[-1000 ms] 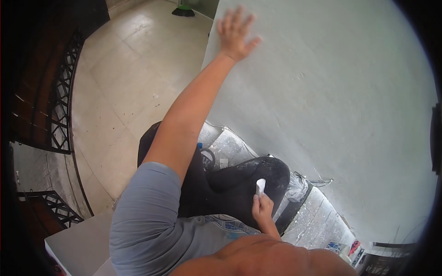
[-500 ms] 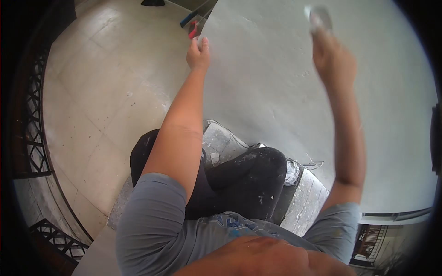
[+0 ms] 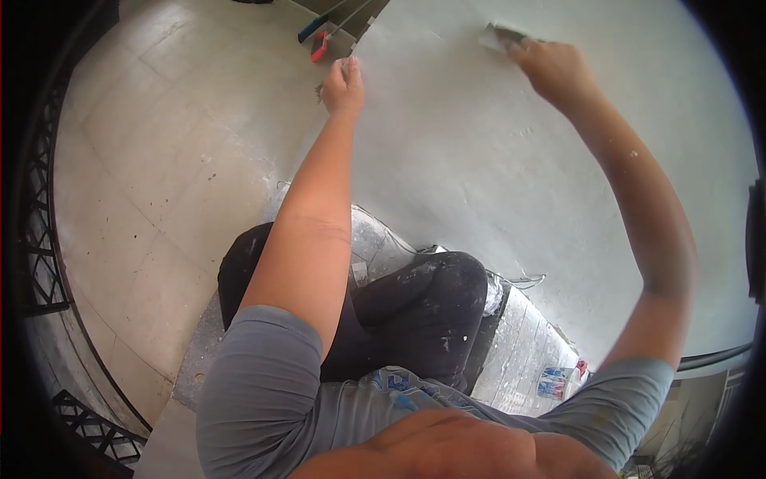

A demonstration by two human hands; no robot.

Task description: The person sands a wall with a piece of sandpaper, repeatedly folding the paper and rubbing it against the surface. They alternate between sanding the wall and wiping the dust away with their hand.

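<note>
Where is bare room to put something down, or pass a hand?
The tiled floor is bare, except small specks, between the black railing and the left arm. A hand could probably pass between it and the right arm, along the gray wall. Crowded: beside the knee, with wires and plastic, and at the tub on the boards.

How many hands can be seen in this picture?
2. The left hand is at the edge of the grey wall; the right hand is farther in, holding a flat scraper.
</note>
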